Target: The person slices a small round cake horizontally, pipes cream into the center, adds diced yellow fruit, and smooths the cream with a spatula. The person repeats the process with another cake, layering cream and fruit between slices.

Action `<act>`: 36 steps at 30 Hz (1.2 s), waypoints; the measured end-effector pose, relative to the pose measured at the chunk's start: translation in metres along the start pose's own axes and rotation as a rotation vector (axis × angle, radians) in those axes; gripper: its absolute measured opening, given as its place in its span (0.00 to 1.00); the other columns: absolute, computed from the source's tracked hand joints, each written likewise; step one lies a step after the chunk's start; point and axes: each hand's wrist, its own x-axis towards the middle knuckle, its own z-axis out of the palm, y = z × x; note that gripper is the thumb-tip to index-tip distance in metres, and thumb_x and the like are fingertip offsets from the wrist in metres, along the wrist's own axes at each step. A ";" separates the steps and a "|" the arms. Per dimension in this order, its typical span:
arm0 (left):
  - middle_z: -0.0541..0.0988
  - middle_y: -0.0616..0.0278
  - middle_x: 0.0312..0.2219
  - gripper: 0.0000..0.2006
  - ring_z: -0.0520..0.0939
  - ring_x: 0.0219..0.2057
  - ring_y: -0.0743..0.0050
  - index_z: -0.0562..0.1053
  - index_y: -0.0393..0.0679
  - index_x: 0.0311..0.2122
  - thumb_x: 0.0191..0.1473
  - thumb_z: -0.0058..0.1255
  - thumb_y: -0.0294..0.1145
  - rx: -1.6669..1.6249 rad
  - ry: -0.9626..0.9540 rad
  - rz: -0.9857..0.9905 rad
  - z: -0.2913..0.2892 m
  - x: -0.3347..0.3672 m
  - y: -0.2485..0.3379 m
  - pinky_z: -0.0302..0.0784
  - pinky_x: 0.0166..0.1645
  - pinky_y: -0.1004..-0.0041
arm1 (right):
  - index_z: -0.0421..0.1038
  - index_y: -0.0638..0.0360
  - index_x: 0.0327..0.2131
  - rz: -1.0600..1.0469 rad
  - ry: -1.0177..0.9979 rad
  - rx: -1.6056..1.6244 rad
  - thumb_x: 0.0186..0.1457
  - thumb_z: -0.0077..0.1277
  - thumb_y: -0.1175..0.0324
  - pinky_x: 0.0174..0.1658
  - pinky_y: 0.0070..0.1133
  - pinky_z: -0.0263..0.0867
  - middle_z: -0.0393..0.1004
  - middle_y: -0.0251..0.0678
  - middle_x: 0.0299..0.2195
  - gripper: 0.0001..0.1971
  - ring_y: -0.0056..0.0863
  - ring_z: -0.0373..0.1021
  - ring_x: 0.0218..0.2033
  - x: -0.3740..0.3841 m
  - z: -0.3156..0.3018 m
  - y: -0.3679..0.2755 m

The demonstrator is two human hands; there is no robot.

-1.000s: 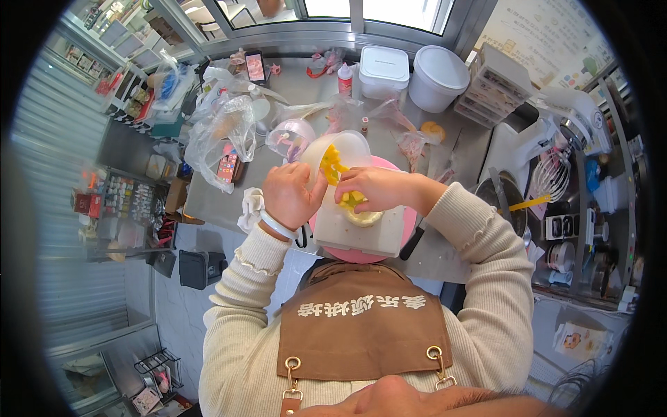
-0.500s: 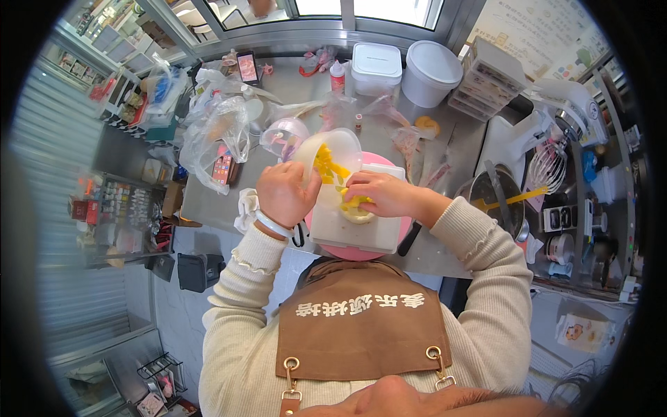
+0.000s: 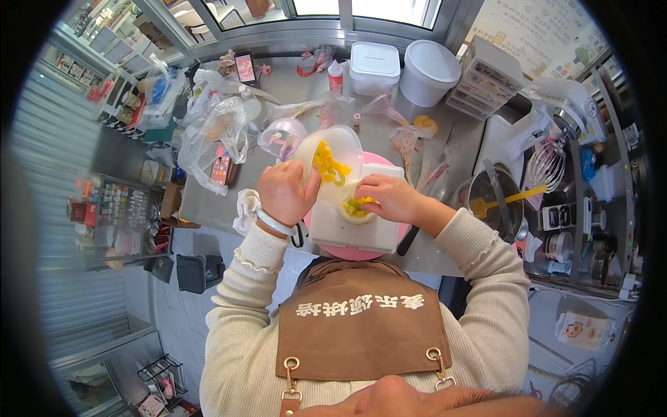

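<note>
My left hand [image 3: 287,191] grips the rim of a translucent white bowl [image 3: 347,144], tipped toward the right. Inside lie diced yellow fruit pieces [image 3: 324,163], a few of them down near the lower side. Just right of the bowl, my right hand [image 3: 389,198] has its fingers pinched together at the yellow fruit topping a small round pale cake [image 3: 356,217]. The fingertips partly hide that fruit. Under the cake is a white square board [image 3: 333,233], which rests on a pink round turntable [image 3: 345,254].
A black-handled knife [image 3: 408,240] lies right of the turntable. Farther right are a metal mixing bowl [image 3: 479,191] with a yellow spatula and a white stand mixer [image 3: 556,111]. Plastic bags [image 3: 215,132] and a phone [image 3: 221,165] lie left; white tubs [image 3: 429,69] stand at the back.
My right hand has shifted slightly right, away from the bowl and over the cake. Fruit in the bowl has slid or shows more plainly; the left hand keeps its hold.
</note>
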 end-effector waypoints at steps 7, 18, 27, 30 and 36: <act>0.71 0.57 0.17 0.19 0.74 0.21 0.51 0.66 0.44 0.20 0.56 0.60 0.38 0.017 0.020 0.023 -0.002 0.004 0.002 0.65 0.28 0.59 | 0.74 0.54 0.50 -0.088 0.071 -0.198 0.43 0.72 0.56 0.57 0.35 0.68 0.70 0.40 0.53 0.30 0.43 0.68 0.57 0.025 -0.006 -0.013; 0.70 0.58 0.17 0.19 0.73 0.20 0.52 0.66 0.44 0.19 0.56 0.61 0.37 -0.009 0.048 0.038 0.003 0.006 0.007 0.63 0.27 0.60 | 0.74 0.57 0.52 0.046 -0.216 -0.270 0.41 0.73 0.56 0.60 0.34 0.66 0.71 0.41 0.51 0.34 0.42 0.67 0.56 0.052 -0.011 -0.009; 0.69 0.56 0.17 0.20 0.72 0.20 0.50 0.65 0.42 0.20 0.57 0.60 0.37 -0.020 0.037 0.041 0.003 0.006 0.007 0.62 0.27 0.59 | 0.75 0.53 0.46 0.017 -0.209 -0.075 0.48 0.67 0.66 0.57 0.34 0.67 0.75 0.36 0.46 0.21 0.39 0.69 0.53 0.044 -0.011 -0.001; 0.69 0.56 0.17 0.19 0.72 0.20 0.50 0.65 0.42 0.20 0.57 0.60 0.37 -0.012 0.036 0.035 0.003 0.006 0.005 0.63 0.27 0.60 | 0.74 0.54 0.45 -0.002 -0.126 -0.065 0.48 0.66 0.69 0.55 0.34 0.69 0.76 0.36 0.45 0.19 0.39 0.70 0.52 0.035 -0.003 0.002; 0.70 0.55 0.17 0.20 0.73 0.21 0.49 0.66 0.42 0.20 0.58 0.59 0.38 0.015 0.041 0.034 0.005 0.003 0.000 0.64 0.28 0.58 | 0.74 0.52 0.43 -0.083 0.037 -0.077 0.48 0.64 0.72 0.54 0.32 0.70 0.74 0.34 0.44 0.17 0.38 0.71 0.50 0.021 0.011 0.008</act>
